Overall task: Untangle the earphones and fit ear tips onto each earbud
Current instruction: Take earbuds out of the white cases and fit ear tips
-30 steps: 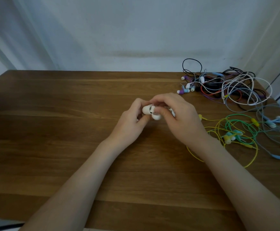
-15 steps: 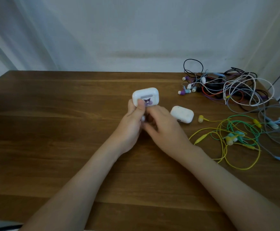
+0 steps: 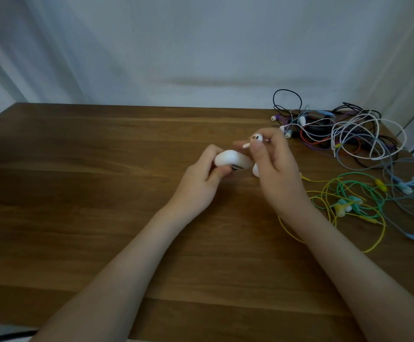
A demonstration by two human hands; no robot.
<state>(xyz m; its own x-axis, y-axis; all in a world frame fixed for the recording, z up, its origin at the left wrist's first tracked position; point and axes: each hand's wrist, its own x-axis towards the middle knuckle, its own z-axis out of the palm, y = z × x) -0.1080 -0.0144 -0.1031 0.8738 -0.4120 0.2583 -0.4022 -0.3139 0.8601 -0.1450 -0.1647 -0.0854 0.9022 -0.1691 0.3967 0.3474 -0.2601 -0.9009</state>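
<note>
The left hand (image 3: 201,183) grips a blurred white case (image 3: 230,159). Right of the case, the right hand (image 3: 280,174) pinches a white earbud (image 3: 257,138), half hiding another white object (image 3: 255,170).

The right hand (image 3: 280,174) has lifted a white earbud (image 3: 257,138) clear of the case (image 3: 228,157) gripped by the left hand (image 3: 198,186).
</note>
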